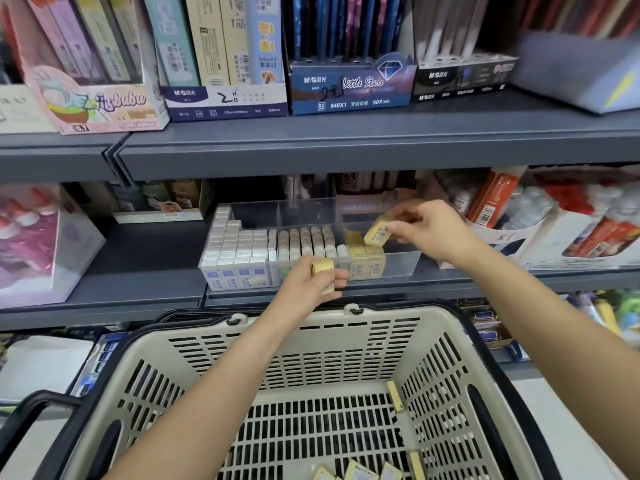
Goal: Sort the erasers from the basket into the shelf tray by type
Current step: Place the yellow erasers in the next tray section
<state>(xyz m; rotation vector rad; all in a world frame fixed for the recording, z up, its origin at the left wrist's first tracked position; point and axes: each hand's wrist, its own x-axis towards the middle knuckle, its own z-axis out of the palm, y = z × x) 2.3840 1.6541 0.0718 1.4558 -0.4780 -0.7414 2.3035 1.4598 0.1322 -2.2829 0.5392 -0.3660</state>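
A: Hands first. Left hand (306, 289)?
B: We see it curled round yellow-wrapped erasers (322, 267), just in front of the clear tray (401, 263) and above the basket's far rim. We can't tell how many it holds.
A: Right hand (433, 230)?
B: It pinches one yellow eraser (377, 232), tilted, over the tray's right compartment, just above the yellow stack (363, 259) standing there. We can't tell whether it touches the stack.
A: Tray contents?
B: We read three compartments. White erasers (239, 244) are on the left, packed in rows. Round-topped grey erasers (308, 241) are in the middle. The yellow stack is on the right and fills the front part only.
A: Basket (346, 344)?
B: Beige, slotted, below the shelf (149, 261) that carries the tray. We mark one loose eraser (395, 396) leaning on its right wall, and bottom erasers (360, 472) lying at the near edge.
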